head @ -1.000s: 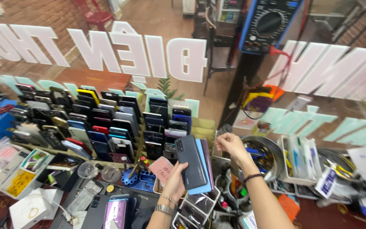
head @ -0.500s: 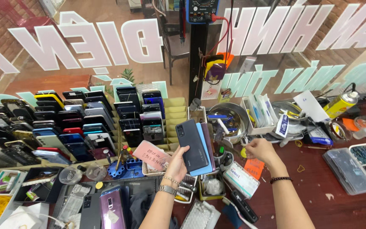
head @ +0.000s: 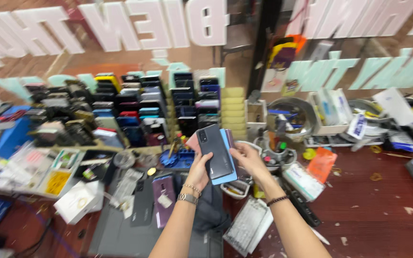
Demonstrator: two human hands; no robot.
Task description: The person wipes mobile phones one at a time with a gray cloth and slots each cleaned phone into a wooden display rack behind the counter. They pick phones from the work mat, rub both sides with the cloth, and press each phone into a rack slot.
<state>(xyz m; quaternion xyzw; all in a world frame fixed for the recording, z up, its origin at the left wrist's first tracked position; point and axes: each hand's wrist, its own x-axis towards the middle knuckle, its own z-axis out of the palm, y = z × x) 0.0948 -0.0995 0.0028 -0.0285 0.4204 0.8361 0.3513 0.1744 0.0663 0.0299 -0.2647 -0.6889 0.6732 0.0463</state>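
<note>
Our left hand (head: 201,168) grips the flat dark phone (head: 214,151) (blue case behind); our right hand (head: 245,156) steadies its edge—hold gently, we think.

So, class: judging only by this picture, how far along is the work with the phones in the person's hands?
Done: many phones already stand filed in the slotted rack behind. In hand: the left hand holds a fanned stack, a dark phone in front of a blue phone, while the right hand touches its right edge. Left: the stack is not set down anywhere, and a purple phone lies loose on the mat.
</note>
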